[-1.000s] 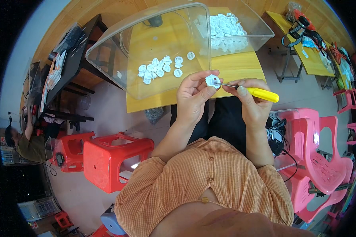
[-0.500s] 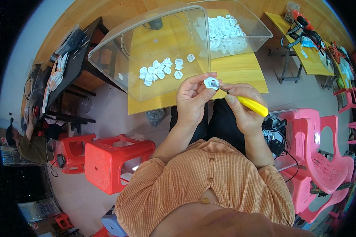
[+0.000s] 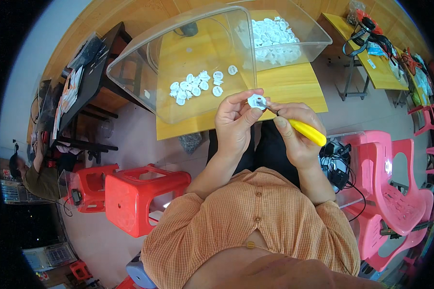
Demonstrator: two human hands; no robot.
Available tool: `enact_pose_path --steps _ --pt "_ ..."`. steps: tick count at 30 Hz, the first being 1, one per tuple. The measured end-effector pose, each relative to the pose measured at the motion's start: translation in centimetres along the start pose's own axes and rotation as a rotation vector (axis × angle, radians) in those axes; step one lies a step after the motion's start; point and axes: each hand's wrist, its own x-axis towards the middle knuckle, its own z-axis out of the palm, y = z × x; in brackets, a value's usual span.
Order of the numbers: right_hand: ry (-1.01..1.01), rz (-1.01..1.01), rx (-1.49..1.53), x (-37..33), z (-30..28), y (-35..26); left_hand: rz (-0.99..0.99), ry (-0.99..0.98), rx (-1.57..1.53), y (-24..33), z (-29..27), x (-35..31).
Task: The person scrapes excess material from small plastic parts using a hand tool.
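Between the thumb and fingers of my left hand [image 3: 235, 123] is a small round white plastic part [image 3: 256, 101], held above the near edge of the table. My right hand [image 3: 299, 132] grips a hand tool with a thick yellow handle [image 3: 307, 131]. The tool's thin metal tip points left and meets the white part; its exact shape is too small to tell. Several similar white parts [image 3: 190, 87] lie in a loose cluster inside the near clear plastic bin [image 3: 130, 91], beyond my left hand. A second clear bin [image 3: 318, 41] behind it holds a heap of white parts [image 3: 275, 36].
Both bins stand on a yellow table [image 3: 299, 89]. A red stool [image 3: 135, 202] is at my left, pink chairs [image 3: 395, 202] and a box of black cables [image 3: 336, 166] at my right. A dark table [image 3: 94, 77] stands far left; another person [image 3: 38, 180] is beyond the stools.
Hardly anything differs. The tool and the white part have shifted very slightly left in my hands, and my grip is the same.
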Motion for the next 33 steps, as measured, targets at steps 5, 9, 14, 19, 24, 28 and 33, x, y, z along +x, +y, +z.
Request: enact_pose_path --steps 5,9,14,19,24,28,33 --pt "-0.006 -0.022 -0.03 0.02 0.0 -0.05 0.004 0.004 -0.001 -0.03 0.08 -0.05" --pt "-0.006 -0.053 -0.06 0.24 -0.19 -0.34 0.016 -0.003 0.02 0.08 -0.2 -0.12" --pt "0.022 0.115 0.197 -0.19 -0.49 -0.1 0.004 -0.019 0.025 0.42 0.0 -0.13" --pt "0.018 0.119 0.183 -0.2 -0.32 -0.29 -0.003 -0.005 0.007 0.51 0.17 -0.08" --pt "-0.013 0.022 0.061 0.25 -0.18 -0.35 0.009 -0.034 -0.014 0.51 0.11 -0.14" --pt "-0.031 -0.008 0.015 0.14 -0.3 -0.23 0.01 -0.021 0.002 0.33 -0.05 -0.08" --pt "0.021 0.175 0.38 0.03 -0.52 -0.43 0.0 -0.042 0.001 0.34 0.0 -0.08"
